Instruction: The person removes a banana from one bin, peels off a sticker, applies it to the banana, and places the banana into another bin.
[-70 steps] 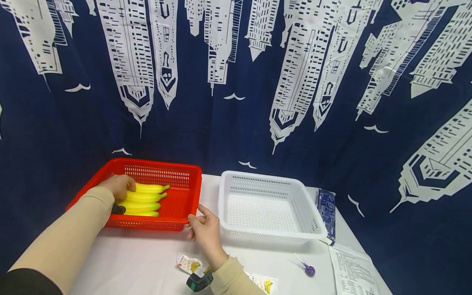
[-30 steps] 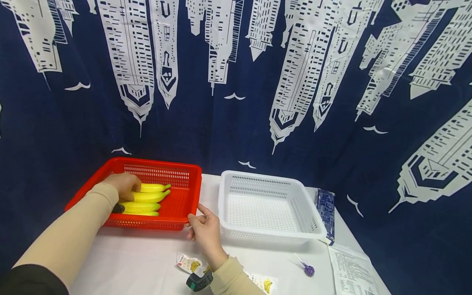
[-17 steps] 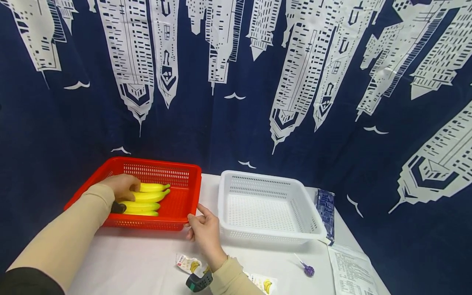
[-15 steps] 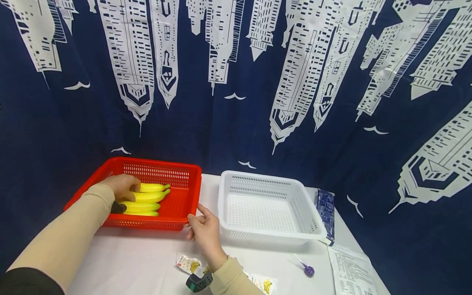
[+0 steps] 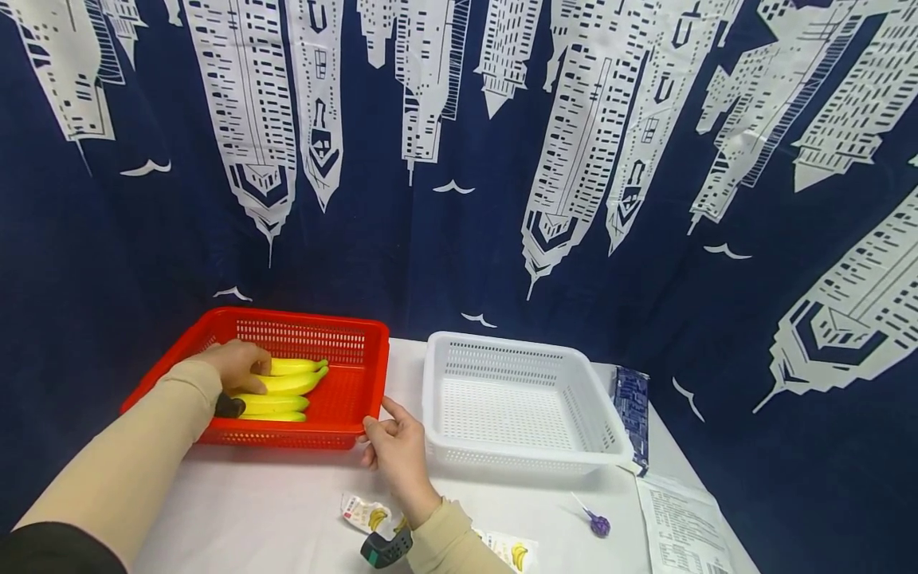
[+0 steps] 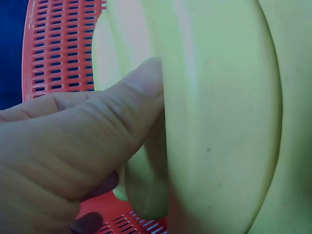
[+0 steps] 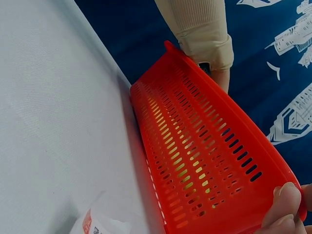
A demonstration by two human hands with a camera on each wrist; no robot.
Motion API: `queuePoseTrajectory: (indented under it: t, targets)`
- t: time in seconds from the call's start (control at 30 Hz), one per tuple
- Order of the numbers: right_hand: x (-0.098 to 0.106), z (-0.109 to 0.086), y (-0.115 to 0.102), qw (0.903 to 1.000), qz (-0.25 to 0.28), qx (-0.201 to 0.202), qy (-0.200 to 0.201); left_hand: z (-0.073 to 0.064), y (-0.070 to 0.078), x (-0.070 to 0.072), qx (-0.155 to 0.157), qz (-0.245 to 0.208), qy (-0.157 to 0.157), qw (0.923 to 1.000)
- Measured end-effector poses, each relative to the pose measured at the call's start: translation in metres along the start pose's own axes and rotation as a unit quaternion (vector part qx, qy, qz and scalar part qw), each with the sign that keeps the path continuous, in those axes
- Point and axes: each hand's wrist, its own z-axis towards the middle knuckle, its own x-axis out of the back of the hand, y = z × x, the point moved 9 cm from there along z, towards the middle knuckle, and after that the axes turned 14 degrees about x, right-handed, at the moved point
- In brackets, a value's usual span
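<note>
In the head view, several yellow bananas [image 5: 276, 405] lie side by side in the red plastic basket [image 5: 351, 395]. My left hand [image 5: 240, 367] reaches into that basket and grips at the back bananas, covering their left ends. Its thumb [image 6: 141, 85] is wedged between a large near banana [image 6: 219, 112] and the ones beyond it in the left wrist view; the other fingers are mostly hidden. My right hand [image 5: 398, 446] holds the basket's front right corner, thumb on the rim, fingers curled below. The right wrist view shows this thumb [image 7: 285, 200] on the red rim.
A white basket [image 5: 516, 458] stands right of the red one. Beside it lies a blue packet [image 5: 633, 414]. A purple lollipop [image 5: 598, 524], a printed sheet [image 5: 684, 526] and small banana-print wrappers [image 5: 369, 514] lie on the white table. A dark blue curtain [image 5: 445, 255] hangs behind.
Since the earliest frame, my left hand has shifted slightly right over the bananas, and the second banana's tip has swung toward the back one. My right hand stays at the basket corner.
</note>
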Motion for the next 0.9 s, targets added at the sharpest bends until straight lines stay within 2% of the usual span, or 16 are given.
queuePoseTrajectory:
  t: [0.1,0.33,0.5,0.67,0.9]
  targets:
    - [-0.0008,0.0002,0.0004,1.0,0.0,-0.001,-0.003,0.0017,-0.0038,-0.0043,0.004,-0.011,-0.011,0.9999]
    - [-0.0014,0.0001,-0.0028,0.9999,-0.002,0.014,-0.005,0.0039,-0.0049,-0.0093,-0.01,-0.05,-0.039,0.998]
    - [-0.0017,-0.0003,-0.0038,0.9998,-0.005,0.019,-0.007,0.0055,-0.0102,-0.0095,0.012,-0.035,-0.03,0.9989]
    - [-0.0022,0.0002,-0.004,0.9998,-0.005,0.016,-0.006,0.002,-0.0081,-0.005,0.022,-0.021,-0.017,0.9994]
    - [-0.0019,-0.0007,-0.0052,0.9998,-0.005,0.016,-0.006,0.0035,-0.0089,-0.0067,0.022,-0.034,-0.035,0.9986]
